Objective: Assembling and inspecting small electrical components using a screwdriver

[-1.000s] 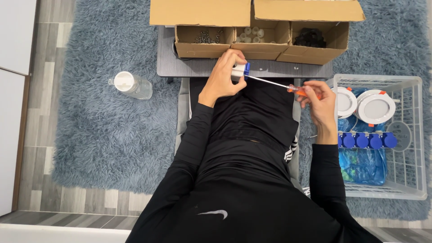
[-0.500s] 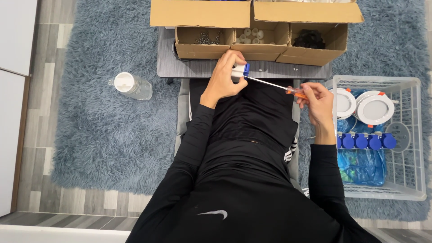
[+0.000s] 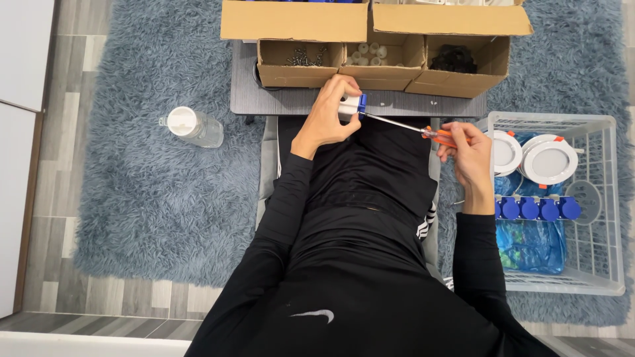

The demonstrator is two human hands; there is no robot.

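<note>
Nothing moved: left hand (image 3: 329,118) grips white-blue part (image 3: 352,106); right hand (image 3: 467,153) clenches screwdriver (image 3: 423,131), tip at part.

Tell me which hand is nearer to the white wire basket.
Right. The right hand, gripping the orange-handled screwdriver, sits just beside the white wire basket, at its left edge. The left hand, holding the small white and blue part, is farther away, by the cardboard boxes.

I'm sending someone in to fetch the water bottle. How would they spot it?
On the grey shaggy rug, left of the low dark table, lies a clear plastic bottle on its side. Its white cap and its place alone on the rug mark it out.
</note>
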